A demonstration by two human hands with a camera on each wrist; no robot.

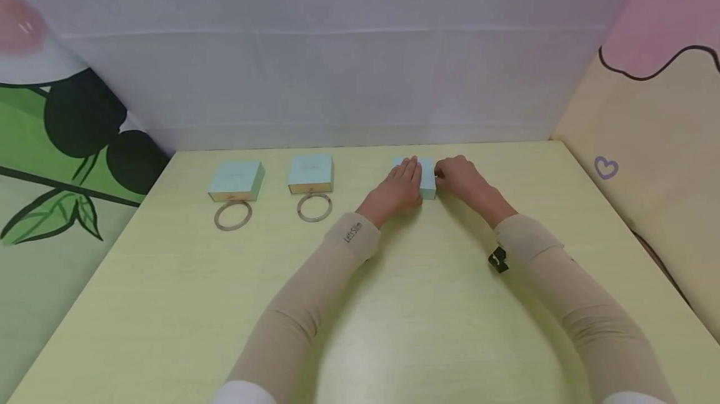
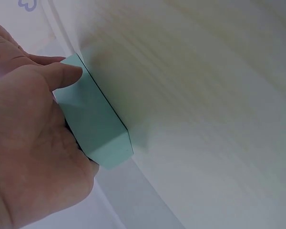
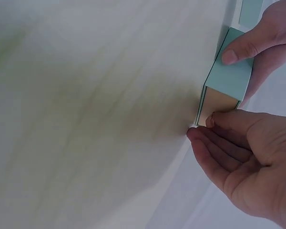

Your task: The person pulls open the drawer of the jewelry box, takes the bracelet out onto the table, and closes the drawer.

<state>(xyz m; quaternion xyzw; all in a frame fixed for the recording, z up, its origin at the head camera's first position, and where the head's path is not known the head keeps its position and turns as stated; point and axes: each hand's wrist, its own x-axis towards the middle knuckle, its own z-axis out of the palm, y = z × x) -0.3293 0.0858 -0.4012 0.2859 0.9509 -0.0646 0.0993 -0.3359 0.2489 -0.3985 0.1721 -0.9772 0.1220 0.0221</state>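
A pale turquoise box (image 1: 427, 179) with a tan end panel (image 3: 218, 106) stands at the back of the table, right of centre. My left hand (image 1: 398, 186) holds it, fingers lying over the top and the thumb (image 2: 66, 75) on the side towards me. At the box's right end, my right hand (image 1: 462, 177) pinches at the tan drawer front, its thumb tip against the panel and the fingertips close by. Whatever pull lies under the thumb is mostly hidden.
Two similar boxes stand to the left, one far left (image 1: 236, 180) and one nearer the middle (image 1: 311, 172). In front of each lies a bangle, the left one (image 1: 216, 219) and the right one (image 1: 300, 211). A white cloth wall (image 1: 360, 91) rises behind the table.
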